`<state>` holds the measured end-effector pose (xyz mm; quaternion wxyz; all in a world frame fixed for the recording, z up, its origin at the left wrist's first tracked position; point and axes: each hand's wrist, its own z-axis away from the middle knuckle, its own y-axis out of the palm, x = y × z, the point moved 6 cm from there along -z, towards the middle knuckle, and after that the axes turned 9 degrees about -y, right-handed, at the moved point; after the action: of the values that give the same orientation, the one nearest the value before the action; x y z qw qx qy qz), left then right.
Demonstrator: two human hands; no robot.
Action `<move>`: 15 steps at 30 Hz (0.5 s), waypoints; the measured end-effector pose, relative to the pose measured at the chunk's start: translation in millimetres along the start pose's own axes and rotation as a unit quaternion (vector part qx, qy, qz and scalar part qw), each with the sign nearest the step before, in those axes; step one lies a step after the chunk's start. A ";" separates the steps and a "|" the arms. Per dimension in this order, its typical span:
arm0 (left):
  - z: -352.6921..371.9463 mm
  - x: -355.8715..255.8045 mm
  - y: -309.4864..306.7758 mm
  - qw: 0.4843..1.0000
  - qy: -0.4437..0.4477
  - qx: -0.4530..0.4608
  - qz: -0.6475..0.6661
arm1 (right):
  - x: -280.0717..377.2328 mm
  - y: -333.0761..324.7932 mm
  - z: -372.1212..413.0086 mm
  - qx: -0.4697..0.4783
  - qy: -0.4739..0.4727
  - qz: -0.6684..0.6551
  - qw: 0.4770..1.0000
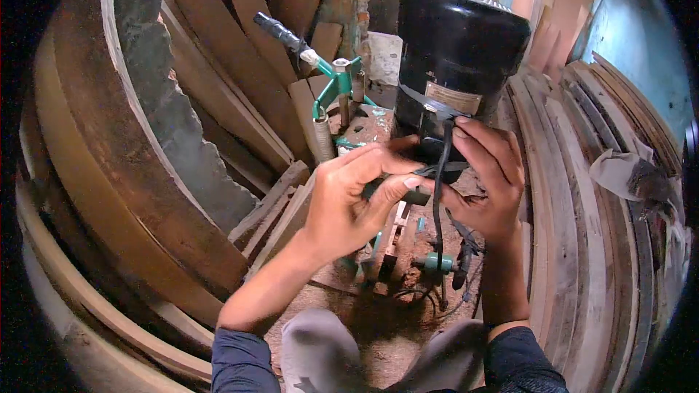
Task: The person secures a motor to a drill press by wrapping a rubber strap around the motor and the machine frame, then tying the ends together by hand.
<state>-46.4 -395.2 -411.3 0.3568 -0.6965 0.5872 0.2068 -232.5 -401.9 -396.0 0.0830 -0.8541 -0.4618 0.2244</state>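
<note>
A large black motor (pixel 462 47) with a label stands upright in front of me, and a grey strap runs round its lower part. My left hand (pixel 364 193) is closed in a pinch on a thin black strip (pixel 429 170) just below the motor. Close beside it, my right hand (pixel 489 175) has its index finger at the top of a black cable (pixel 437 225), near the strap. Its thumb is lower, by the left fingertips, and the cable hangs down between the two hands. What lies inside the right fingers is partly hidden.
Left of the motor is a green lever (pixel 331 91) with a black handle (pixel 280 31) and a spring. Under my hands are a green metal part (pixel 435 262) and loose wires. Long wooden boards (pixel 575 196) stand on the right, and more planks (pixel 131 153) lean on the left.
</note>
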 end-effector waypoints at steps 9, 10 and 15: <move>13.0 12.6 23.0 0.983 0.015 -0.129 0.130 | 17.3 -5.5 19.5 -0.094 0.059 0.088 0.990; 13.2 13.9 24.1 0.983 0.014 -0.129 0.132 | 16.8 -6.5 18.9 -0.091 0.059 0.089 0.990; 13.9 24.3 29.4 0.956 -0.071 -0.096 0.268 | 20.8 -7.6 14.8 -0.007 0.089 0.030 0.996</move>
<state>-67.5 -402.9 -445.2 0.2606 -0.5284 0.7028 0.3986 -235.2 -381.5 -412.8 0.1110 -0.8846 -0.4286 0.1466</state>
